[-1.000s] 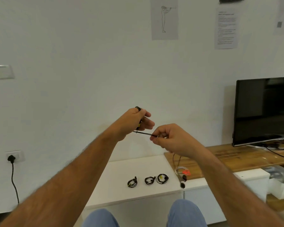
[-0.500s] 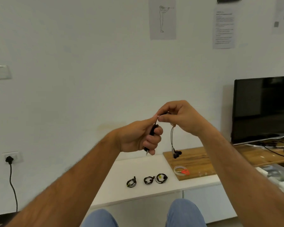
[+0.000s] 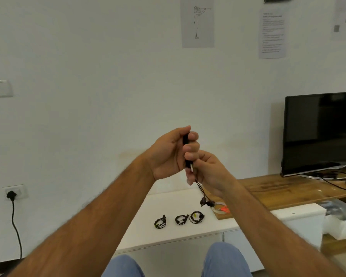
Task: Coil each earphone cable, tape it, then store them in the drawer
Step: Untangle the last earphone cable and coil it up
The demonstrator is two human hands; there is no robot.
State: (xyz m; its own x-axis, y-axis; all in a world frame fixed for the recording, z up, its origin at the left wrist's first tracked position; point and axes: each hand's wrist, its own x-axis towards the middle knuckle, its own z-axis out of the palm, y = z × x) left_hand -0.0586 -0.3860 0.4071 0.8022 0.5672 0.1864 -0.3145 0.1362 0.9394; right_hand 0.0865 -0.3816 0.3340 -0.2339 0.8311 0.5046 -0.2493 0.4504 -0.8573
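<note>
My left hand is raised in front of me, its fingers wrapped with loops of a black earphone cable. Just below it, my right hand pinches the loose end of the same cable. The two earbuds dangle under my right hand. Three coiled black earphones lie in a row on the white cabinet top. A clear tape roll with an orange end rests on the wooden board's near corner. The drawer fronts below are closed.
A wooden board lies across the cabinet's right part, carrying a black TV and loose cables. A white box stands at the far right. A plug and cord hang on the left wall. My knees show at the bottom.
My right hand has dropped from above my left hand to below it, carrying the cable around the left fingers. The earbuds hang lower now.
</note>
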